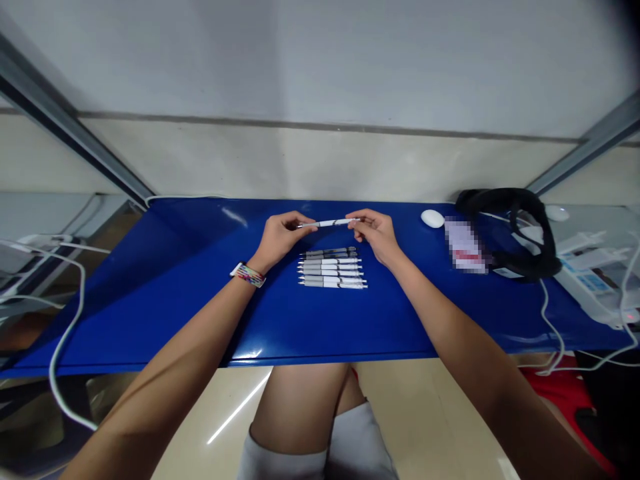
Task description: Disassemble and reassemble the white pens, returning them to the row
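A: What's gripped?
B: A white click pen [331, 223], left hand [281, 235] pinching its left end, right hand [376, 235] its right.
A: Where?
B: Over the blue tabletop [330, 323], just beyond the row of pens [331, 272].

- I see one white pen [331, 223], dark-marked, held by both ends near the bench's [325, 333] far edge.
- White-and-grey pens [330, 272] lie in a row, tips toward its left edge.
- Dark pens [327, 254] lie just beyond them, aligned alike.

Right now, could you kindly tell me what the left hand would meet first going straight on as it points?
Along the pen it holds, the left hand would probably meet the right hand first, though depth is unclear.
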Motion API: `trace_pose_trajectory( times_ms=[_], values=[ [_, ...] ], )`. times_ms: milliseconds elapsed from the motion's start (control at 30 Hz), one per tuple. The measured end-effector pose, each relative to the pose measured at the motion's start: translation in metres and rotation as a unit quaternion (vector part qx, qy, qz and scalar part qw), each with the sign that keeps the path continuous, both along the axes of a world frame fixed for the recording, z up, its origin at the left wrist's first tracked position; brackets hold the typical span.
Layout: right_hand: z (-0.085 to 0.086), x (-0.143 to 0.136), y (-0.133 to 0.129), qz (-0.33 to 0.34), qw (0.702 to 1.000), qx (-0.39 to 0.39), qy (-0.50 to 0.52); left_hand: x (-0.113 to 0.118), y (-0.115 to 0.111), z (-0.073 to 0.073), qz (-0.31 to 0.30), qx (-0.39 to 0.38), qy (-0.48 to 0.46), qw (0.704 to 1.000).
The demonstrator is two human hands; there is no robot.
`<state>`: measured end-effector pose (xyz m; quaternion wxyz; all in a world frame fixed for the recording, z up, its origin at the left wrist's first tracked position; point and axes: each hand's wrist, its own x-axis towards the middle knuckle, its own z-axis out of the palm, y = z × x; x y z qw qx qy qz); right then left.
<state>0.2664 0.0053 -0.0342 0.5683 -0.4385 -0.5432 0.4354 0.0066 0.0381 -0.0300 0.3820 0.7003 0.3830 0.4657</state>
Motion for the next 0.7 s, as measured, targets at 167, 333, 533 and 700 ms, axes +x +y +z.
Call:
trace_pose_trajectory(
  times_ms=[167,333,533,700],
  values=[
    [-0.0064,0.0018,0.0039,0.001,1.000,0.008,-0.012,-0.0021,0.0011,-0.0013,-0.013,-0.032,-0.012,0.999],
    [-0.0064,0.0052,0.0021,0.018,0.999,0.016,-0.024,-0.0026,-0.0017,0.0022,-0.024,-0.051,-0.006,0.998],
    [-0.0017,0.0034,-0.0009,0.014,0.998,0.022,-0.048,-0.0042,-0.0032,0.0065,-0.047,-0.055,-0.007,0.997],
    [-0.0032,0.0069,0.0015,0.041,0.999,-0.010,-0.027,-0.0039,-0.0005,0.0030,-0.040,-0.046,-0.002,0.998]
  ],
)
